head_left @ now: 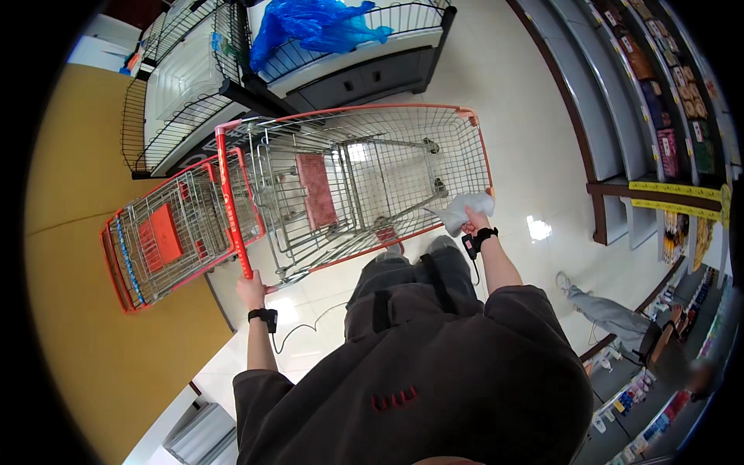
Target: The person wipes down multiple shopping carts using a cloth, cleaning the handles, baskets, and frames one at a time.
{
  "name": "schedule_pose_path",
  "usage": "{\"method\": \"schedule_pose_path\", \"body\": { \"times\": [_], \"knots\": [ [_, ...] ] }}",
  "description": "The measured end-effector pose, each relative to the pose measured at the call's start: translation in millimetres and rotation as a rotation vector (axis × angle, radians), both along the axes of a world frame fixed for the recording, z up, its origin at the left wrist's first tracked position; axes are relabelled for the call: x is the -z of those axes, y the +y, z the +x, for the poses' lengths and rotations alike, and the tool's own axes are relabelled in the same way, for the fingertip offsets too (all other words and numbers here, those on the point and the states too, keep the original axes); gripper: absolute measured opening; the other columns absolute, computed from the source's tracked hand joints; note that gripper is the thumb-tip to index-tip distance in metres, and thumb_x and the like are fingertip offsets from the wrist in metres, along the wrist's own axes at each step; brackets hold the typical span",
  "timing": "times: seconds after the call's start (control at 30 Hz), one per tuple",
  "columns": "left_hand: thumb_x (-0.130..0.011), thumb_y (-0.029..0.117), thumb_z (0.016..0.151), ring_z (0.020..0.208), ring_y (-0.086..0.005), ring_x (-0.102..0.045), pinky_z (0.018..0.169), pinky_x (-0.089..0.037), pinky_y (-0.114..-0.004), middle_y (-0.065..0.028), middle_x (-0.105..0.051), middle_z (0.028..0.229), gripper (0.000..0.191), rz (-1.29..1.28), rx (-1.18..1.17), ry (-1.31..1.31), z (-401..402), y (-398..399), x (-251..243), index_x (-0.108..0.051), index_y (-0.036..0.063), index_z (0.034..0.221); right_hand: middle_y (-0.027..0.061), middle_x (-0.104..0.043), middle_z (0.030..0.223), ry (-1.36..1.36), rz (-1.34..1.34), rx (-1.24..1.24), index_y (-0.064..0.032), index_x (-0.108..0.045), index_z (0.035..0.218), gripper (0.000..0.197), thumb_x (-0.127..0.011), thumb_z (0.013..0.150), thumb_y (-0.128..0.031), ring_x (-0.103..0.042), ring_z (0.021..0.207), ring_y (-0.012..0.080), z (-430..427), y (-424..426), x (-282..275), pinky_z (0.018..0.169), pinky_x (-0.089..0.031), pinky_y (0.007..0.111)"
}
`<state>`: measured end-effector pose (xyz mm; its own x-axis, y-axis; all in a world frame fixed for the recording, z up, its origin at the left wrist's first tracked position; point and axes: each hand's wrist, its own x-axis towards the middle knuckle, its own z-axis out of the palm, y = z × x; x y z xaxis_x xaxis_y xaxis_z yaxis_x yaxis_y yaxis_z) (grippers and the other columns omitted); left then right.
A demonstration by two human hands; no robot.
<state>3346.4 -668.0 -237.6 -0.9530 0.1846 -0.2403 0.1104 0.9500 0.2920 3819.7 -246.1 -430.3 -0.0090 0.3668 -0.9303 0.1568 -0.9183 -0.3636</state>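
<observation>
A large wire shopping cart (401, 168) with red rim trim stands sideways in front of me, its basket holding nothing that I can see. My left hand (251, 290) grips the near end of the cart's red push handle (232, 215). At the right, my right hand (476, 221) holds a pale grey cloth (468, 210) against the near top rim, close to the cart's far-right corner. A faded red panel (317, 190) sits inside the cart near the handle end. Both wrists wear black straps with small devices.
A smaller wire cart (174, 232) stands left of the handle. Behind are black wire display bins (180, 87), one holding blue plastic bags (314, 29). Stocked shelves (657, 104) line the right side. Another person (633, 331) stands by shelves at lower right. A yellowish surface (87, 232) spans the left.
</observation>
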Motion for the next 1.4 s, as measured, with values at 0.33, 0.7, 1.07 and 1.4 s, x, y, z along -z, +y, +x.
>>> {"method": "schedule_pose_path", "body": {
  "times": [0.33,0.7,1.07,1.4],
  "knots": [
    [-0.057,0.026,0.085,0.052,-0.0296,-0.068,0.052,-0.055,-0.039,-0.0162,-0.062,0.055,0.032,0.062,0.075,0.000,12,1,-4,-0.062,-0.0049,0.078,0.0132,-0.057,0.068,-0.138,0.215,-0.253,-0.0034,-0.054,0.111,0.049,-0.066,0.086,-0.044,-0.055,0.050,0.0237,118,-82,18,0.060,-0.054,0.042],
    [-0.061,0.036,0.081,0.067,-0.0364,-0.068,0.064,-0.055,-0.047,-0.0200,-0.066,0.065,0.040,-0.201,0.263,0.269,0,13,15,-0.065,-0.0040,0.083,0.0261,-0.066,0.087,-0.607,0.733,-0.687,0.0038,-0.063,0.091,0.046,-0.055,0.091,-0.041,-0.063,0.086,0.0437,230,-102,-61,0.076,-0.050,0.050],
    [-0.061,0.031,0.082,0.081,-0.0416,-0.065,0.073,-0.052,-0.050,-0.0238,-0.067,0.083,0.031,-0.202,0.342,0.297,7,12,30,-0.067,0.0021,0.091,0.0265,-0.066,0.096,-0.695,0.543,-0.732,0.0031,-0.066,0.096,0.047,-0.058,0.088,-0.042,-0.063,0.094,0.0414,216,-149,-23,0.081,-0.050,0.048],
    [-0.055,0.028,0.084,0.056,-0.0324,-0.066,0.062,-0.054,-0.043,-0.0172,-0.064,0.061,0.027,-0.045,0.368,0.183,22,42,-6,-0.067,0.0039,0.086,0.0204,-0.063,0.099,-0.693,0.957,-0.922,-0.0049,-0.060,0.108,0.022,-0.056,0.088,-0.012,-0.059,0.092,0.0399,196,-121,-152,0.078,-0.048,0.047]
  ]
}}
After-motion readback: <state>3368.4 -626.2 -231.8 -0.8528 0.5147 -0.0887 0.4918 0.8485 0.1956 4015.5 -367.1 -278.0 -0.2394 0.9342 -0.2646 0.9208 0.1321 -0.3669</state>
